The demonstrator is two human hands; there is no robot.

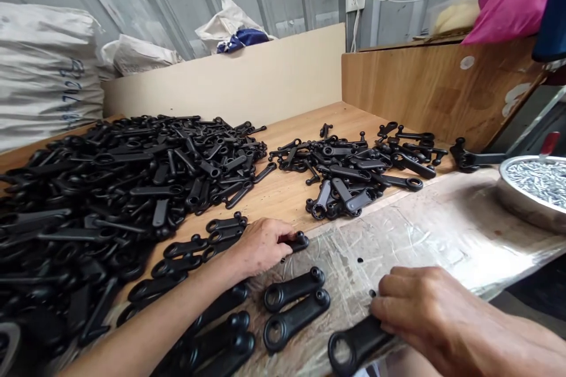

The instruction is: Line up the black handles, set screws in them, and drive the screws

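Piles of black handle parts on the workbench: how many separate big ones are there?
2. A large pile covers the bench's left side; a smaller pile lies right of centre. Loose pieces near the hands aren't counted, and more may lie out of view.

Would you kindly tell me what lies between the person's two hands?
In the head view, two black ring-ended levers lie side by side on the plastic-covered bench, between the left hand and right hand.

Workshop — heaped black handles (pixel 132 188), sacks (pixel 44 70)
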